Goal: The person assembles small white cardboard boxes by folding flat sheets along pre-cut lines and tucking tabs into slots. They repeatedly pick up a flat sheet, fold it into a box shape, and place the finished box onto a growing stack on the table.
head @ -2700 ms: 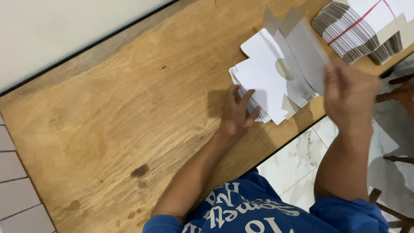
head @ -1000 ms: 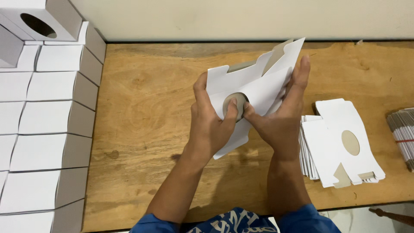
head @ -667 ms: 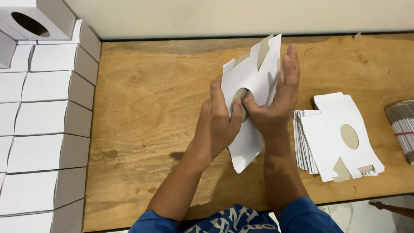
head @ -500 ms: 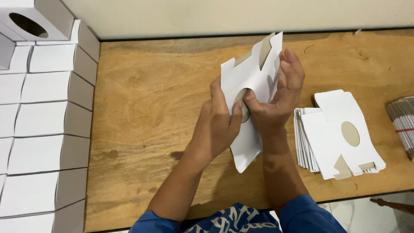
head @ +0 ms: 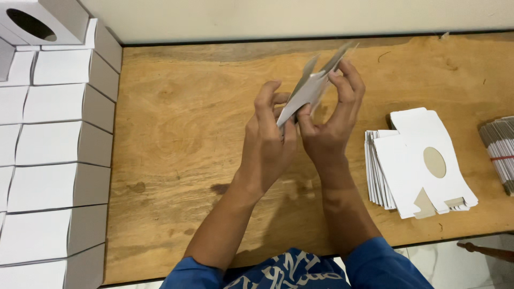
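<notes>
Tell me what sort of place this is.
Probably a small packaging workbench for hand-folding cartons: a wooden table, folded white boxes stacked at one side, a pile of flat die-cut blanks at the other, and both hands gripping one blank.

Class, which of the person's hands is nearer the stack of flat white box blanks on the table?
Right. The right hand is just left of the stack of flat box blanks; the left hand is farther left.

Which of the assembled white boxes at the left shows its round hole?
Only the top box, at the upper left corner. Its upper face shows a dark round opening. The other stacked boxes below it show plain white faces, with no hole visible.
</notes>
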